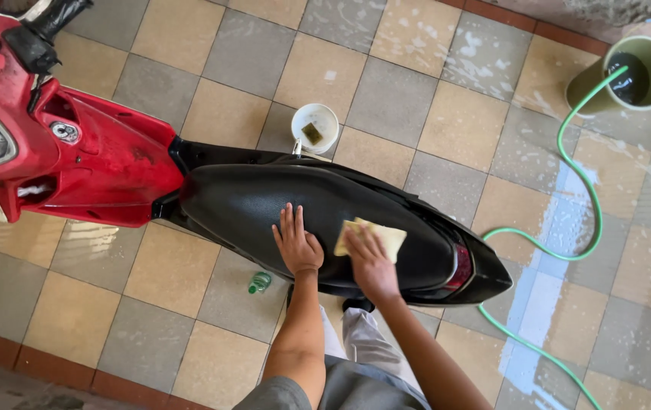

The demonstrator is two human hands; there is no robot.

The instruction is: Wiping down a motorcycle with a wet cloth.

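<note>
A red and black scooter stands across the tiled floor, its long black seat under my arms. My left hand lies flat on the seat with fingers together, holding nothing. To its right, my right hand presses a pale yellow sponge against the seat's rear half. The red tail light sits just right of the sponge.
A small white bucket with something in it stands beyond the seat. A green hose runs from a green bucket at the top right across wet tiles. A small green bottle lies on the floor by my legs.
</note>
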